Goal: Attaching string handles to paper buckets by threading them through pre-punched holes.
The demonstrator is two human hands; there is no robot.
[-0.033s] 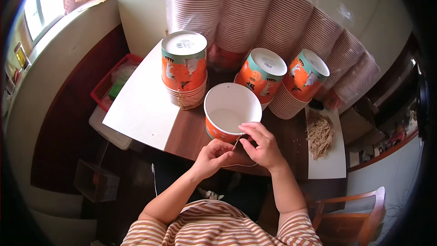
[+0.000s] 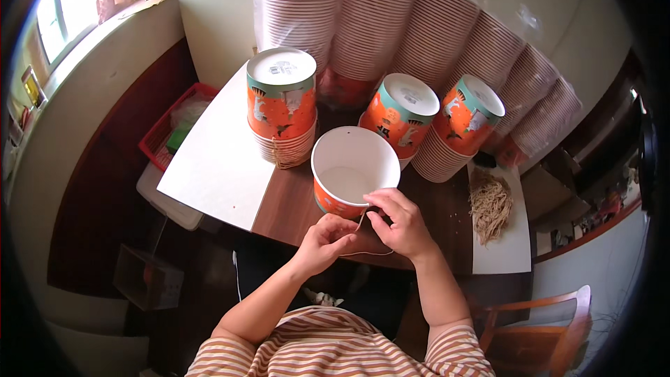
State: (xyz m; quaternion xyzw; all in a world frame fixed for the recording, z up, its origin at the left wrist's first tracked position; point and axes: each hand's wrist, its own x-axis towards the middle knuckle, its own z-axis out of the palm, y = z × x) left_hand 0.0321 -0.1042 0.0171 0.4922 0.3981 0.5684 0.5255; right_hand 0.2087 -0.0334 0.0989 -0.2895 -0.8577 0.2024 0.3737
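An open white-lined paper bucket (image 2: 351,148) with an orange and green printed outside stands upright near the front of the table. My right hand (image 2: 399,225) is at its near rim, fingertips over the edge and thumb just outside the wall. Close beside it, my left hand (image 2: 323,243) pinches a thin string (image 2: 361,221) that runs up to the rim by my right fingertips. A slack length of the string (image 2: 373,253) curves below both hands. Whether the string is fastened to the bucket is too small to tell.
Upside-down bucket stacks stand at the left (image 2: 283,108), centre (image 2: 403,113) and right (image 2: 464,122). Tall wrapped stacks (image 2: 377,17) line the back. A bundle of strings (image 2: 490,208) lies at the table's right. A red basket (image 2: 155,141) and a wooden chair (image 2: 534,342) flank the table.
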